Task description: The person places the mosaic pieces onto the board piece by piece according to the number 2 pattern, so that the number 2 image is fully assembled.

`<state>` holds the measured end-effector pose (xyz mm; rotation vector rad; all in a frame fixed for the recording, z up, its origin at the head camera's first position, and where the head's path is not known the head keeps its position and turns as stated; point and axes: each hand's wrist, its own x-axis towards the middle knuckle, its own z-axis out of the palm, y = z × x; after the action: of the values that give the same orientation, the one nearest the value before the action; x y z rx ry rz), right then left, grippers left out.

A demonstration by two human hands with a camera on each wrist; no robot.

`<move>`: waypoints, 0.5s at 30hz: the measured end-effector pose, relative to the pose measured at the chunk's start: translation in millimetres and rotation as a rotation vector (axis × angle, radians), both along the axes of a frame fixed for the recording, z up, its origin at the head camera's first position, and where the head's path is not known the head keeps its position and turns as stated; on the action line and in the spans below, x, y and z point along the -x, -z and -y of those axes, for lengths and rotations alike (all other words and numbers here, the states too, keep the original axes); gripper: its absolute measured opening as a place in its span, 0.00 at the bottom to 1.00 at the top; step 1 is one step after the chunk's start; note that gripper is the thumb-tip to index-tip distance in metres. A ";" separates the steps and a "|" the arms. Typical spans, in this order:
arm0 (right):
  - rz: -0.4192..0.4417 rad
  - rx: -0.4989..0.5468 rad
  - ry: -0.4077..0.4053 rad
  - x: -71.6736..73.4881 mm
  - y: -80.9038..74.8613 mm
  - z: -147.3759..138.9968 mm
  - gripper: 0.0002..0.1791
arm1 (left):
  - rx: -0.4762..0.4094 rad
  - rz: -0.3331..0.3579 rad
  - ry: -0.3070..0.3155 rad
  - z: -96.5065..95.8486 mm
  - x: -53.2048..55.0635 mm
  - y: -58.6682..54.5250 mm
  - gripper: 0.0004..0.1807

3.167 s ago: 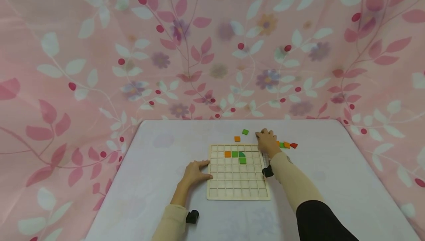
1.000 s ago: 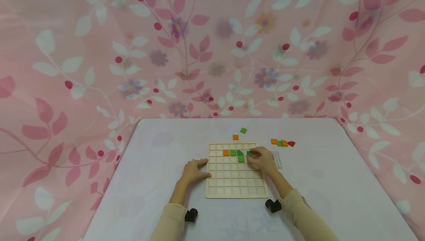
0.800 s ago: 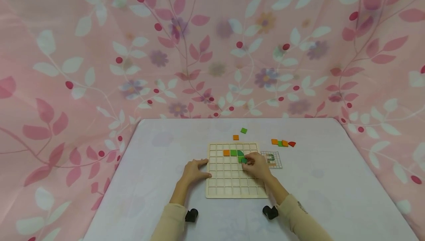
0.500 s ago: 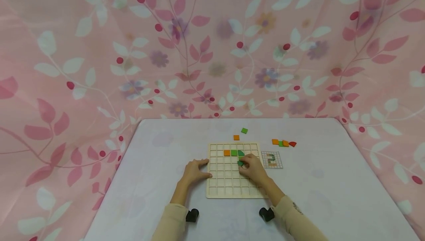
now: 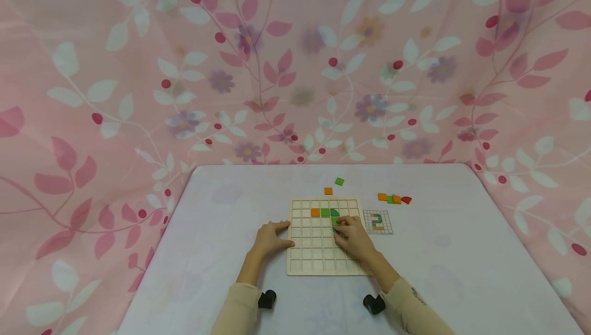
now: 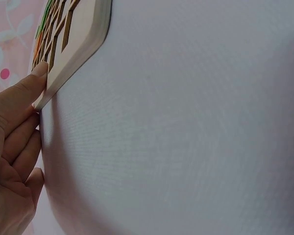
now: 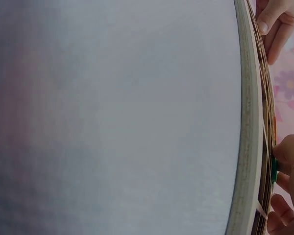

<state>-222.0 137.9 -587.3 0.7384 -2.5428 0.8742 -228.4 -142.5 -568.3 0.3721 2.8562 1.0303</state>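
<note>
grid board (image 5: 318, 254): flat on the white table (image 5: 231, 212) in front of the person, cells facing up.
dark green piece (image 7: 274, 171): at the board's surface, just on the near side of the lime square (image 5: 334, 220); fingers cover most of it, so whether it sits fully in a cell cannot be told.
right hand (image 5: 354, 236): fingers nearly closed, pinching the dark green piece between thumb and fingertips.
left hand (image 5: 268, 239): thumb and forefinger spread wide, touching the board's left edge; no tile shows in it.
placed row: orange square (image 5: 315, 212), green square (image 5: 325, 212) and quarter-round piece (image 5: 334, 213) side by side; the lime square lies one cell nearer, below the quarter-round piece.
pattern card (image 5: 378, 222): just beside the board's right edge, printed with a grid and a coloured figure.
loose supply: orange tile (image 5: 328, 191) and green tile (image 5: 339, 181) beyond the far edge; red piece (image 5: 406, 200) at the end of a cluster farther right.
step in hand: judged to be seating the dark green piece below the lime square.
next move calls for: by judgement, squaring its straight edges to the cell walls, pressing flat, then releasing, with the left hand bracing the board against sliding.
</note>
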 end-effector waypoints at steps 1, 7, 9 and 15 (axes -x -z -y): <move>0.001 -0.002 0.000 -0.4 0.0 0.1 0.10 | -0.003 0.000 -0.002 0.2 0.2 -0.1 0.36; -0.039 0.012 -0.001 -2.4 2.7 0.6 0.09 | -0.020 -0.010 0.003 0.3 0.9 -0.3 0.36; -0.053 0.039 0.005 -2.8 4.2 0.5 0.09 | -0.024 -0.010 0.004 0.0 1.1 0.3 0.36; -0.087 0.111 0.017 -2.3 5.3 2.8 0.07 | -0.020 -0.010 -0.002 0.1 1.0 0.6 0.36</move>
<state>-219.8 135.1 -592.6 0.7037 -2.4007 0.9477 -229.5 -142.6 -568.9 0.3765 2.8574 1.0618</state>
